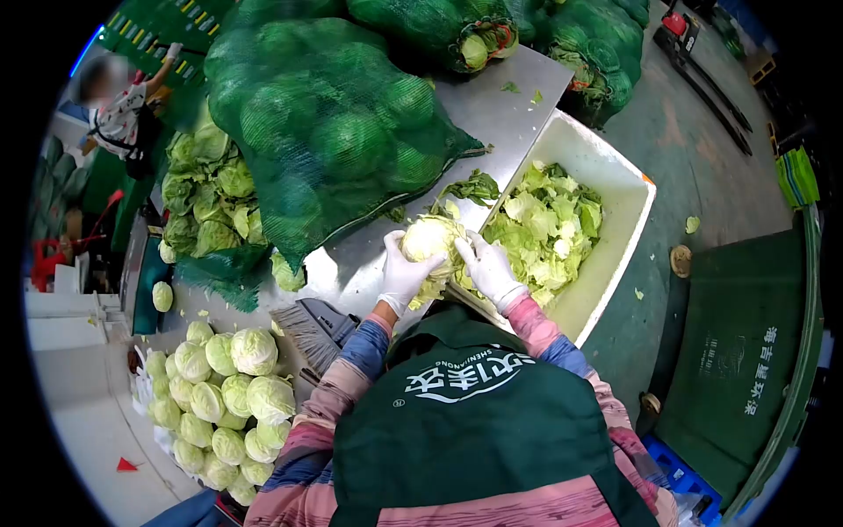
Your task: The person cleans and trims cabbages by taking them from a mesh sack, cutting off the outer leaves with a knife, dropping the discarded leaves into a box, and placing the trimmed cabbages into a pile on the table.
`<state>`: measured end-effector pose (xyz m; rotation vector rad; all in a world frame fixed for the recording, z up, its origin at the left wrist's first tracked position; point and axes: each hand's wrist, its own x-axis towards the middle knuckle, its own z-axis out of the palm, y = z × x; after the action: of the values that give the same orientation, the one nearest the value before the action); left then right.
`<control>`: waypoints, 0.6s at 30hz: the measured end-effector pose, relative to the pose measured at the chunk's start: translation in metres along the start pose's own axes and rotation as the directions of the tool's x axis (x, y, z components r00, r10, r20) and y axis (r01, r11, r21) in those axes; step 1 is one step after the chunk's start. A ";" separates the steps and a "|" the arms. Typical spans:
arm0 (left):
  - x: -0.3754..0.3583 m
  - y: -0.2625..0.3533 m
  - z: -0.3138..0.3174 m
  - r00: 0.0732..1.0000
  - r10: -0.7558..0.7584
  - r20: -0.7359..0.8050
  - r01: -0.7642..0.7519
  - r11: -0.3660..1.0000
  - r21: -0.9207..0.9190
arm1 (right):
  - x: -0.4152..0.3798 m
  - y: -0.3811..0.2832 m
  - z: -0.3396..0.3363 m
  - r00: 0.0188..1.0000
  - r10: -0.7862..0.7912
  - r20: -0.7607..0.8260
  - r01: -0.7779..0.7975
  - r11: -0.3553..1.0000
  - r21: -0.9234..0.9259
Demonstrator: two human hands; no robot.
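Observation:
In front of my apron a pale cabbage (430, 235) is held above the metal table. My left hand (405, 270), in a white glove, wraps round its left and near side, thumb across the front. The gloved right hand (493, 270) grips the right edge of the head, where loose outer leaves hang. Just beyond the right hand stands a white foam box (634, 189) with torn green leaves (549, 233) inside. Dark green leaves (474, 187) lie on the table behind the cabbage.
Green net sacks of cabbages (342, 132) cover the table's far side. Trimmed cabbages (224, 386) are heaped at lower left, untrimmed ones (211, 189) at upper left. A broom (318, 332) lies near my left arm. A green bin (738, 369) stands right. Another person (123, 114) is far left.

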<state>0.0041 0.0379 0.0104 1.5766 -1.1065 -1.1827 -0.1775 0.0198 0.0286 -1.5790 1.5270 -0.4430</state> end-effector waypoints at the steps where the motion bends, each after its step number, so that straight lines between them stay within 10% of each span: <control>1: -0.002 -0.001 0.001 1.000 -0.004 0.006 0.004 1.000 0.001 | -0.001 0.000 0.003 1.000 0.007 -0.001 -0.007 1.000 0.001; 3: -0.003 0.001 0.003 0.997 0.076 0.019 -0.078 0.986 0.150 | 0.001 -0.003 0.009 0.992 -0.105 -0.068 0.078 0.944 -0.322; 6: -0.016 0.018 0.008 0.975 0.220 0.033 -0.207 0.848 0.488 | 0.007 -0.007 0.004 1.000 -0.028 0.012 0.031 0.941 -0.336; 18: -0.043 -0.011 -0.018 0.923 0.329 0.200 -0.380 0.863 0.334 | 0.016 0.020 0.006 0.995 0.003 -0.103 -0.021 0.986 -0.166</control>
<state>0.0167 0.0842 0.0124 1.4845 -1.7091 -0.8747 -0.1824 0.0094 0.0051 -1.6965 1.6881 -0.4037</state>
